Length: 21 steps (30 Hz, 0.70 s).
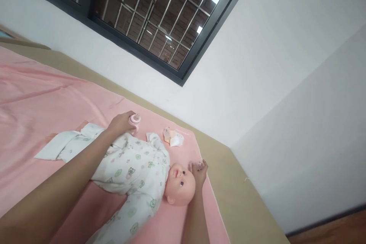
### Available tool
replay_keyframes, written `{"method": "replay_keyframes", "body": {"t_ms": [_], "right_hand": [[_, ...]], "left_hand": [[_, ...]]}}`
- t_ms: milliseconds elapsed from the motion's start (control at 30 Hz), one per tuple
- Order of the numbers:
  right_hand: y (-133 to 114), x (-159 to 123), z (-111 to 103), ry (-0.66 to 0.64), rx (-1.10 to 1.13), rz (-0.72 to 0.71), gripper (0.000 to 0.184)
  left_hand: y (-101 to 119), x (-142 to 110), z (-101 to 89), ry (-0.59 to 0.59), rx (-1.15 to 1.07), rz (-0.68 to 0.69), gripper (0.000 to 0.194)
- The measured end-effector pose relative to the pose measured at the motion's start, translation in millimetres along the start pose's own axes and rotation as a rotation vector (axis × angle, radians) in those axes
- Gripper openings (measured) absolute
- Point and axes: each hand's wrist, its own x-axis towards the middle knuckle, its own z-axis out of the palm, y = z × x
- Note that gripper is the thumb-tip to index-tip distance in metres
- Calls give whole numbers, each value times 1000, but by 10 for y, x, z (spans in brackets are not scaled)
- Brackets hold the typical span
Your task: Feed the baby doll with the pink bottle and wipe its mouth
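My left hand (122, 122) is closed around a baby bottle (134, 119) with a pink collar and a clear teat pointing up. Beyond the doll's head, my right hand (201, 173) has its fingers around a small clear bottle cap (198, 166), partly hidden by them. Between my arms a baby doll (183, 185) lies on its back, dressed in a white outfit (134, 164) printed with little green and brown figures. My left forearm crosses over the doll's lower body.
A pink sheet (37, 99) covers most of the tan mattress (225, 175). Small crumpled white and orange cloth pieces (173, 137) lie near the sheet's far edge. Behind rise a white wall (257, 65) and a dark-framed barred window (183, 76).
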Motion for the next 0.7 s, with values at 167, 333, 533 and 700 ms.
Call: {"method": "replay_keyframes", "body": {"t_ms": [167,333,533,700], "right_hand": [[-493,32,-106,20,188,74,77],[-1231,-66,-179,-123,445,-25,77],[-2012,-412,-230,-300,659,-345,68],[-2299,-643,-169,-381,640,-422,62]], "left_hand": [[189,-13,-46,58,-216,78,50],[560,-169,-93,-42,-486,250,56],[971,-498,-220,-164,-471,416,50],[1135,-671,-283,-182,-383,502,43]]}}
